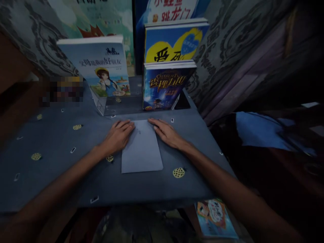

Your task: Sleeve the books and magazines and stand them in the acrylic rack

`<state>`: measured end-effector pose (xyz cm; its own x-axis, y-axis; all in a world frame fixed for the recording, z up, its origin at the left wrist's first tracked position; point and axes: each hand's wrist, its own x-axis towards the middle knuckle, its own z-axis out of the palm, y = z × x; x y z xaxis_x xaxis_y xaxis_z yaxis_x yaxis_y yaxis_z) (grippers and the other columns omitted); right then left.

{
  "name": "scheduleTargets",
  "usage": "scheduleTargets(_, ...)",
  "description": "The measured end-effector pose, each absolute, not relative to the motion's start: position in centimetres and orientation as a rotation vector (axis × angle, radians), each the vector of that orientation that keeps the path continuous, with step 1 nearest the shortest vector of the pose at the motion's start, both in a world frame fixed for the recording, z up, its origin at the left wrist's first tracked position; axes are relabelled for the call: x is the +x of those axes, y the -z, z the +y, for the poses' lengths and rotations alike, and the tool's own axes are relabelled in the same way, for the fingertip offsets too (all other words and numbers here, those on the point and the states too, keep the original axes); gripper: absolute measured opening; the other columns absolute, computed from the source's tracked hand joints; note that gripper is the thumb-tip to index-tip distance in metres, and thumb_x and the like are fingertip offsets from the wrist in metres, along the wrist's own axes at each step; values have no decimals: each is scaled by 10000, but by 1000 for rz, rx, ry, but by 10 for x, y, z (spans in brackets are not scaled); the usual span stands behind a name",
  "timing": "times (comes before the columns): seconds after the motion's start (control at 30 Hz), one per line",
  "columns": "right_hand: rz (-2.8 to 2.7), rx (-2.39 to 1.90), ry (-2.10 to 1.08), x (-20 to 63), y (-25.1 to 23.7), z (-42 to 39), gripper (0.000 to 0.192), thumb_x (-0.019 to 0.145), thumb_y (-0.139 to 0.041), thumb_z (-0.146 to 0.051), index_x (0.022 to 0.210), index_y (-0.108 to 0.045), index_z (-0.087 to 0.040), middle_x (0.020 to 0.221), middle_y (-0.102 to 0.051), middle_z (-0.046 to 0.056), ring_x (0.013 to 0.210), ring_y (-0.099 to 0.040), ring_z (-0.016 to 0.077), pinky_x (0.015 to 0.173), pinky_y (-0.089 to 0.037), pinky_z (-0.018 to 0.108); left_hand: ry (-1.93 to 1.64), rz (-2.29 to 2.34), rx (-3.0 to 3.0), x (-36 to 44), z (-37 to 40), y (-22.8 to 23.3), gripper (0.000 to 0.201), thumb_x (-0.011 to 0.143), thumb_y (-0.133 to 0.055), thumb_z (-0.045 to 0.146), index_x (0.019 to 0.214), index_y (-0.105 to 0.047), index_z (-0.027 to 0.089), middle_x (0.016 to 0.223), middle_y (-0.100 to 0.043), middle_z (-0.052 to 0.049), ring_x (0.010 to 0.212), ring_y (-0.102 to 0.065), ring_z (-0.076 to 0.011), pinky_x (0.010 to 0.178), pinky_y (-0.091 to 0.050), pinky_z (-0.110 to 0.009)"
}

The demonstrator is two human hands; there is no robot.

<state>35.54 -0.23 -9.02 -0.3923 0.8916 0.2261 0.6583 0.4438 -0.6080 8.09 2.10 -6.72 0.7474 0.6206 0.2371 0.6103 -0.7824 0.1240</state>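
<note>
Your pale booklet point(143, 152) lies flat on the table in front of you, its short edge toward you and a small dark print near the far end. Your left hand point(118, 135) rests at its upper left edge, fingers stretched out and overlapping the cover; your right hand point(165, 133) lies at the upper right corner, fingertips by the edge. Neither hand closes around anything: both lie flat, fingers extended.

Beyond the booklet, a clear stand point(100, 105) holds a light blue book point(88, 55) upright, tilted back, with a figure in a yellow hat on its cover. To its right, a dark blue book point(164, 87) with gold lettering stands up, a clear support showing at its lower right. Behind that rises a blue book with yellow hearts point(152, 42), partly covered by it. Further back stand a large green cover point(116, 25) and a blue cover with red characters point(174, 10), both cut off by the upper edge of the view.

The standing books hide part of the patterned curtain point(215, 47). The grey tablecloth point(60, 182) carries yellow fruit prints. Another book point(216, 221) shows below the table's near edge, beside your right forearm.
</note>
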Motion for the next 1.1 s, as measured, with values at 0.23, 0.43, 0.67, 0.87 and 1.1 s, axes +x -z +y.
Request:
scheduleTargets(0.23,-2180,-1275,-591,356,91,-1,472,1041,-340,-284,1486,-483,-224,1517,-555,95,1433,-487,241,1214,-349,552,-357,735,2864,120,22,66,400,1038,-404,245,1388,-583,167,1466,-590,-118,1406,-485,-272,1147,-383,-522)
scheduleTargets(0.43,-2201,-1289,-582,355,90,-2,501,1008,-419,-273,1499,-470,-192,1528,-541,110,1442,-475,267,1216,-345,547,-325,539,2851,126,-9,64,404,1044,-382,209,1384,-599,220,1447,-610,-95,1407,-488,-243,1199,-315,-540)
scheduleTargets(0.67,-2210,-1296,-574,354,89,-3,509,995,-463,-291,1495,-472,-200,1532,-537,98,1455,-457,276,1224,-329,555,-138,365,2863,118,-45,50,447,1002,-440,136,1403,-582,276,1495,-565,-76,1439,-438,-255,1223,-274,-589)
scheduleTargets(0.87,-2228,-1274,-567,352,88,-5,520,985,-495,-305,1487,-478,-173,1535,-531,123,1473,-429,289,1229,-308,554,-132,289,2885,115,-49,50,552,942,-488,52,1408,-578,334,1524,-525,-79,1447,-420,-274,1205,-287,-620)
scheduleTargets(1.1,-2303,-1312,-509,350,87,-8,560,982,-523,-422,1479,-480,-167,1570,-481,138,1502,-380,290,1238,-274,567,-222,191,2965,110,-51,55,535,944,-484,45,1410,-579,291,1469,-578,-99,1399,-466,-283,1172,-349,-569)
